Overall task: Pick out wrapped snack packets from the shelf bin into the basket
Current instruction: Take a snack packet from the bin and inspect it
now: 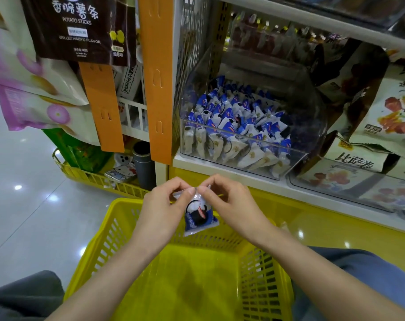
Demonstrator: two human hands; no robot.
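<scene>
Both hands, left [164, 205] and right [229, 202], pinch top edge of one blue-white snack packet [199, 216] above yellow basket [118, 218]; clear shelf bin [243, 126] behind, full.

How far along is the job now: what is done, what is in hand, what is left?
Done: one packet is out of the bin. No packet shows on the basket floor. In hand: left hand and right hand pinch that packet's top edge above the basket. Left: drop it in; many packets lie in the bin.
</scene>
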